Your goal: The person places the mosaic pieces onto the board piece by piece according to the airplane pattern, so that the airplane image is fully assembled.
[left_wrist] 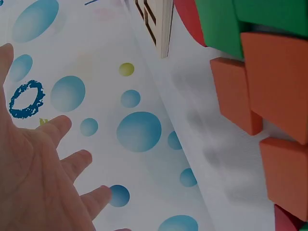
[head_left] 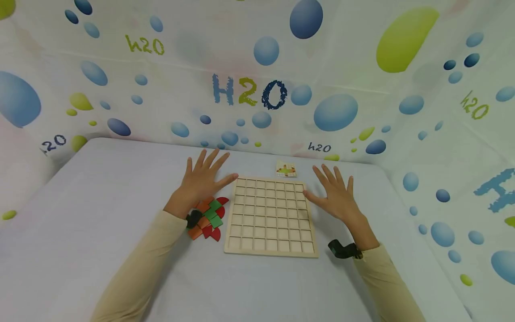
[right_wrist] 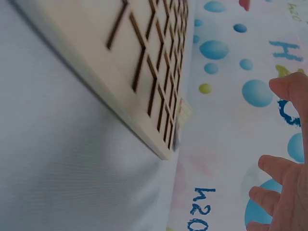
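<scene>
Pile of flat red, green, orange pieces (head_left: 216,221) on white counter (head_left: 116,188), left of square pale wooden grid board (head_left: 270,254); long axis near-to-far. Left hand (head_left: 201,182) nearer; right hand (head_left: 337,197) across board. Hands apart, empty, fingers spread.

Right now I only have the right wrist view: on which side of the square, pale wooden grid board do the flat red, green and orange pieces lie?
Observer: In the head view, the flat red, green and orange pieces lie to the left of the square, pale wooden grid board.
Operator: Is the person's bare left hand holding one of them?
Observer: No, it holds nothing; its fingers are spread.
</scene>
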`<state>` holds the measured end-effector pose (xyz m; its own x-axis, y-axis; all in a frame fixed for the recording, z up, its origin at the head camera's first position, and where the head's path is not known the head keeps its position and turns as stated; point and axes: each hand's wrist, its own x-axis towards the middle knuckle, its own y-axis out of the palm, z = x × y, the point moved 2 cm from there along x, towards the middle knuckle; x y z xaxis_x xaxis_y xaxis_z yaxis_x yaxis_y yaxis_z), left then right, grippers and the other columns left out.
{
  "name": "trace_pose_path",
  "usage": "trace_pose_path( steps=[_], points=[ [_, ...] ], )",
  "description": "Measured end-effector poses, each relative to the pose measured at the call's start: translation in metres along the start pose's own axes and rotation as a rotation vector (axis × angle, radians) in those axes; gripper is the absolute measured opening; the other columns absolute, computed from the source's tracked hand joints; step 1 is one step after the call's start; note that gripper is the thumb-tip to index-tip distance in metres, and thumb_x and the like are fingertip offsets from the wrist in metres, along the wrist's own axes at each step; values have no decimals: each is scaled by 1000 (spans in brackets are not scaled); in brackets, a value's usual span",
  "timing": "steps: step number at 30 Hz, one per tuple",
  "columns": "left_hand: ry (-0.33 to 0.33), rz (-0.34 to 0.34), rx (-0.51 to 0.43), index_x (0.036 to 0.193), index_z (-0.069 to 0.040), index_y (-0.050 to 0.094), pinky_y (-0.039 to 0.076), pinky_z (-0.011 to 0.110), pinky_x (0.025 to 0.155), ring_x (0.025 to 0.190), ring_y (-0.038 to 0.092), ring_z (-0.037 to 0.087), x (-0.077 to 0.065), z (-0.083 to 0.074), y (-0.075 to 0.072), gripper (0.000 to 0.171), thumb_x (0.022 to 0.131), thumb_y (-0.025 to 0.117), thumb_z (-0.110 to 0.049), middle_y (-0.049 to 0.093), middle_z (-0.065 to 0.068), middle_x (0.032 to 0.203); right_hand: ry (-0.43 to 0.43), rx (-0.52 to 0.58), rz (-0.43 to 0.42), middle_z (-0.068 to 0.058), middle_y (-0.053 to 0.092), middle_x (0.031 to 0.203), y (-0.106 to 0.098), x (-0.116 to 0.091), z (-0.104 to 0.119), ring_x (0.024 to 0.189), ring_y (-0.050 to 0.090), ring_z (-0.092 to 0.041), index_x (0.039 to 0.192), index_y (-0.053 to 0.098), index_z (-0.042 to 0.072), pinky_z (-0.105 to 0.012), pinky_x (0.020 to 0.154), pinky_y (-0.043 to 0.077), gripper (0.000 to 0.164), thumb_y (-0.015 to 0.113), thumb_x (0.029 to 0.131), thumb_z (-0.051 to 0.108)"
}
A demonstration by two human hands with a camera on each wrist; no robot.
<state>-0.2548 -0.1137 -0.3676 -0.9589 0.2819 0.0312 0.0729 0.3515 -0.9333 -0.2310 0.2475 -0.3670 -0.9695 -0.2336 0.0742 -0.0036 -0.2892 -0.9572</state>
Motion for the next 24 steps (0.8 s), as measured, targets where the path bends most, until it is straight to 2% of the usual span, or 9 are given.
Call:
trace_pose_path(
  steps=[12, 20, 24],
  points=[
    [25, 35, -11, 157, -22, 20, 6, 65, 113, 148, 4, 41, -15, 1, 4, 75, 96, 44, -60, 10, 11, 163, 0, -1, 22, -13, 14, 162, 4, -21, 0, 148, 0, -40, 157, 21, 21, -71, 107, -8, 84, 52, 91, 62],
    [42, 3, 0, 155, -19, 24, 12, 66, 112, 147, 10, 40, -22, 10, 9, 75, 95, 48, -57, 13, 12, 162, -47, -17, 34, -12, 18, 161, 13, -31, 4, 148, 6, -41, 156, 25, 20, -71, 108, -4, 83, 54, 90, 62],
    [59, -14, -16, 154, -18, 27, 20, 66, 109, 145, 18, 39, -23, 13, 9, 74, 95, 51, -55, 18, 14, 160, -54, -31, 50, -12, 19, 161, 19, -36, 3, 148, 7, -41, 155, 26, 19, -69, 110, 1, 85, 55, 89, 62]
  ],
)
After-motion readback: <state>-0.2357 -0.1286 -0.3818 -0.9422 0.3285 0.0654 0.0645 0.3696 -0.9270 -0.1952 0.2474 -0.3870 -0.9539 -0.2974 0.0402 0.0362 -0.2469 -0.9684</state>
